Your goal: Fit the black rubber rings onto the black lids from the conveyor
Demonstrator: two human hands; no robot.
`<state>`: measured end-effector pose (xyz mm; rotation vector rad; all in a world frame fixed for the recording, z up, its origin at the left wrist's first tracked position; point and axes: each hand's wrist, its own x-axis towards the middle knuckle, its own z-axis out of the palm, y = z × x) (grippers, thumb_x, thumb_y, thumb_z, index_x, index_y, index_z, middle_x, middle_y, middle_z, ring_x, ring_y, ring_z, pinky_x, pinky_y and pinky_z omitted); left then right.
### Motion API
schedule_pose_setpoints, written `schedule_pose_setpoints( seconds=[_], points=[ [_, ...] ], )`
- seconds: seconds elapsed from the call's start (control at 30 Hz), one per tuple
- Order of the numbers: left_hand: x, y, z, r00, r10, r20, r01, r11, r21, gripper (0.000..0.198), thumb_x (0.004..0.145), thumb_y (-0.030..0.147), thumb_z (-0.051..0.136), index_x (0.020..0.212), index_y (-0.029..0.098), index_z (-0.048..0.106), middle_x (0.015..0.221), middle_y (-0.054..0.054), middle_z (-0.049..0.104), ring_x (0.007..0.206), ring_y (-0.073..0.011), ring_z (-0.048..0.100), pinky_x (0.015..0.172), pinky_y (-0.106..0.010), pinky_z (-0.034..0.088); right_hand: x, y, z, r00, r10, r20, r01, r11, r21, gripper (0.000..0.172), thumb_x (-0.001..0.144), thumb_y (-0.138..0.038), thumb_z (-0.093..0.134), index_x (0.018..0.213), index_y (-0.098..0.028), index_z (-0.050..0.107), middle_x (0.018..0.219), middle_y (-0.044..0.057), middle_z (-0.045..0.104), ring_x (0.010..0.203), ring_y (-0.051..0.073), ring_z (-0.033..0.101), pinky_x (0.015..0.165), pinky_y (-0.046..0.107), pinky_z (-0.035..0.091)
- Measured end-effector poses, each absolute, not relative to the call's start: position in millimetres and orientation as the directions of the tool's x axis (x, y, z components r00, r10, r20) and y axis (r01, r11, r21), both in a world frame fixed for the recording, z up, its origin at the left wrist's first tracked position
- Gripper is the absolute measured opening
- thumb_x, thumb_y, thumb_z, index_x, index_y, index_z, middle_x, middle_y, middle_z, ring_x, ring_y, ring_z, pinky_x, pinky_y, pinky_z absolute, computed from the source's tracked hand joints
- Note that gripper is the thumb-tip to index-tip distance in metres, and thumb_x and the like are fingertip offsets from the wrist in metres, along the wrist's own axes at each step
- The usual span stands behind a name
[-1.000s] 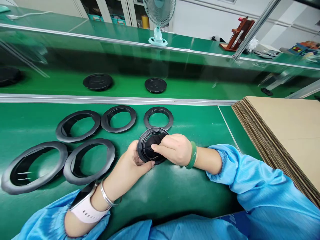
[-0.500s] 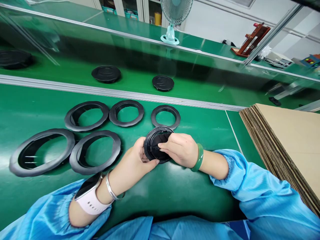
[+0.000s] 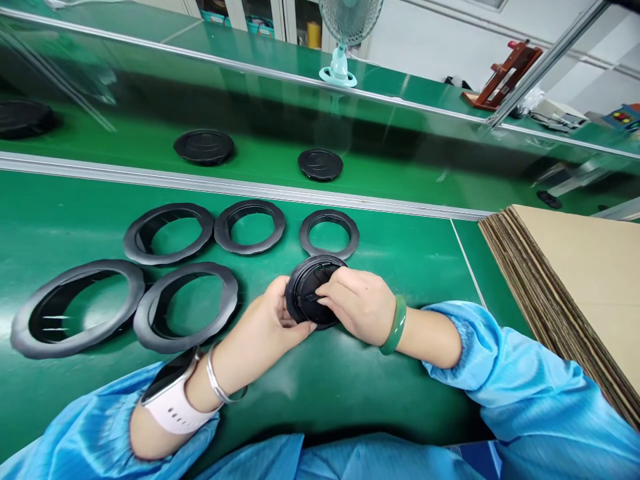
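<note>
Left hand (image 3: 273,320) cups the rim of the black round part (image 3: 306,298), tilted just above the green bench (image 3: 380,380) beside the smallest ring (image 3: 329,233), right hand (image 3: 363,303) half-closed with fingertips pinching its face, and an off-centre push could pop it loose.

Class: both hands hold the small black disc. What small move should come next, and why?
Likely press down with the right hand: its fingers rest inside the black disc, which the left hand props tilted by its rim.
</note>
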<state>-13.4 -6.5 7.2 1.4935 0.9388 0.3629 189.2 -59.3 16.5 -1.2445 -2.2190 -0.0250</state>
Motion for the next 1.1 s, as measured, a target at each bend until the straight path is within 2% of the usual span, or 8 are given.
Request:
schedule_pose_setpoints(
  seconds=[0.13, 0.33, 0.4, 0.53, 0.8, 0.97, 1.03, 1.1],
  points=[
    [-13, -6, 10, 0.611, 0.723, -0.324, 0.346, 0.124, 0.93, 0.054, 0.073, 0.037, 0.078, 0.114, 0.022, 0.045, 0.103, -0.003, 0.068, 0.093, -0.0251, 0.07, 0.077, -0.039, 0.059, 185, -59, 16, -0.395, 0.794, 0.462, 0.817, 0.534, -0.219, 0.032, 0.107, -0.022, 0.035, 0.099, -0.01, 0.063, 0.094, 0.013, 0.059, 0.089, 0.024, 0.056, 0.079, 0.037, 0.051],
    [-11, -5, 16, 0.614, 0.715, -0.333, 0.348, 0.133, 0.928, 0.052, 0.074, 0.036, 0.077, 0.112, 0.021, 0.046, 0.1, -0.002, 0.068, 0.092, -0.0228, 0.069, 0.075, -0.035, 0.059, 185, -58, 11, -0.409, 0.801, 0.436, 0.833, 0.523, -0.18, 0.022, 0.105, -0.02, 0.042, 0.1, -0.012, 0.062, 0.097, 0.012, 0.059, 0.093, 0.024, 0.057, 0.084, 0.037, 0.051],
    [-12, -5, 15, 0.621, 0.71, -0.331, 0.34, 0.137, 0.93, 0.052, 0.074, 0.036, 0.077, 0.113, 0.021, 0.046, 0.102, -0.002, 0.069, 0.094, -0.0231, 0.069, 0.076, -0.036, 0.058, 185, -59, 10, -0.403, 0.797, 0.451, 0.837, 0.52, -0.171, 0.019, 0.103, -0.017, 0.044, 0.11, -0.011, 0.061, 0.099, 0.012, 0.06, 0.093, 0.024, 0.057, 0.083, 0.038, 0.052],
    [-13, -5, 12, 0.622, 0.7, -0.352, 0.344, 0.159, 0.925, 0.054, 0.074, 0.035, 0.077, 0.115, 0.022, 0.046, 0.106, -0.004, 0.07, 0.098, -0.0253, 0.069, 0.078, -0.037, 0.058, 181, -61, 9, -0.396, 0.805, 0.442, 0.863, 0.491, -0.122, 0.031, 0.1, -0.013, 0.043, 0.13, -0.006, 0.051, 0.103, 0.014, 0.059, 0.092, 0.027, 0.056, 0.077, 0.041, 0.053],
    [-11, -6, 12, 0.617, 0.702, -0.355, 0.373, 0.136, 0.918, 0.053, 0.074, 0.033, 0.077, 0.115, 0.022, 0.046, 0.101, -0.002, 0.069, 0.092, -0.0241, 0.069, 0.077, -0.037, 0.058, 177, -62, 12, -0.441, 0.816, 0.374, 0.884, 0.467, 0.023, 0.035, 0.098, -0.011, 0.039, 0.127, -0.002, 0.056, 0.095, 0.015, 0.058, 0.083, 0.026, 0.053, 0.067, 0.038, 0.05],
    [-10, -4, 12, 0.62, 0.707, -0.339, 0.322, 0.165, 0.932, 0.053, 0.074, 0.033, 0.077, 0.114, 0.022, 0.044, 0.101, -0.002, 0.068, 0.095, -0.0234, 0.069, 0.08, -0.038, 0.058, 184, -59, 19, -0.433, 0.736, 0.519, 0.808, 0.572, -0.137, 0.03, 0.102, -0.015, 0.037, 0.12, -0.007, 0.061, 0.103, 0.013, 0.06, 0.091, 0.026, 0.054, 0.078, 0.04, 0.05],
    [-9, -4, 13, 0.612, 0.716, -0.334, 0.282, 0.197, 0.939, 0.053, 0.074, 0.031, 0.077, 0.114, 0.022, 0.043, 0.103, -0.002, 0.068, 0.097, -0.0221, 0.069, 0.083, -0.037, 0.057, 189, -57, 22, -0.29, 0.748, 0.597, 0.783, 0.544, -0.301, 0.028, 0.104, -0.023, 0.044, 0.127, -0.015, 0.058, 0.119, 0.012, 0.057, 0.106, 0.026, 0.053, 0.091, 0.042, 0.048],
    [-9, -4, 14, 0.608, 0.722, -0.331, 0.258, 0.214, 0.942, 0.053, 0.074, 0.028, 0.077, 0.115, 0.021, 0.043, 0.107, -0.003, 0.067, 0.099, -0.0216, 0.068, 0.085, -0.036, 0.057, 193, -54, 23, -0.087, 0.809, 0.581, 0.754, 0.435, -0.493, 0.033, 0.102, -0.028, 0.05, 0.133, -0.019, 0.053, 0.127, 0.012, 0.053, 0.117, 0.027, 0.049, 0.102, 0.046, 0.042]
  ],
)
